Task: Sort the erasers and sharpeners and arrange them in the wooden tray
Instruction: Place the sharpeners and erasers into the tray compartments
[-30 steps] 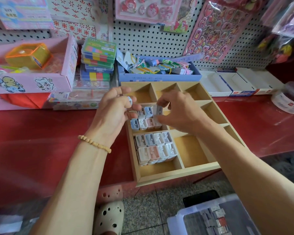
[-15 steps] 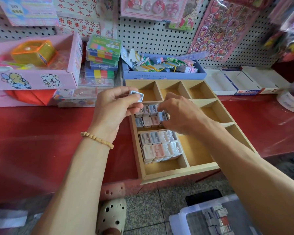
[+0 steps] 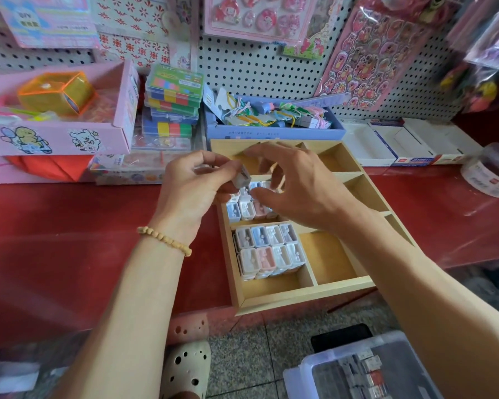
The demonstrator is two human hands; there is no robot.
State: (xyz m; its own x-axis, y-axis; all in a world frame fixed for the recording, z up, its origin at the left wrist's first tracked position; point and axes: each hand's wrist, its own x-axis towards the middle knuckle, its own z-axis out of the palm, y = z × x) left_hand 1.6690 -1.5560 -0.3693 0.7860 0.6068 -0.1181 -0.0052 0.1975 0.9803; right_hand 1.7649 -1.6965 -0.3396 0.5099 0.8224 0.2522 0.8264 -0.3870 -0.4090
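A wooden tray (image 3: pixel 300 295) with several compartments lies on the red counter. Its near-left compartment holds a neat block of pastel sharpeners (image 3: pixel 268 249); the compartment behind it holds more sharpeners (image 3: pixel 247 210), partly hidden by my hands. My left hand (image 3: pixel 193 191) pinches one small pale sharpener (image 3: pixel 241 177) above that second compartment. My right hand (image 3: pixel 294 188) hovers just right of it, fingers spread and slightly bent, holding nothing, thumb close to the sharpeners below.
Behind the tray stands a blue box (image 3: pixel 274 128) of tagged items, stacked coloured cases (image 3: pixel 172 108) and a pink box (image 3: pixel 58 122). White boxes (image 3: pixel 409 145) and a tub (image 3: pixel 490 171) sit right. On the floor lies a clear plastic bin (image 3: pixel 363 370).
My right hand has lifted off the sharpeners in the second compartment and opened up. My left hand still pinches its sharpener, now nearer the right hand.
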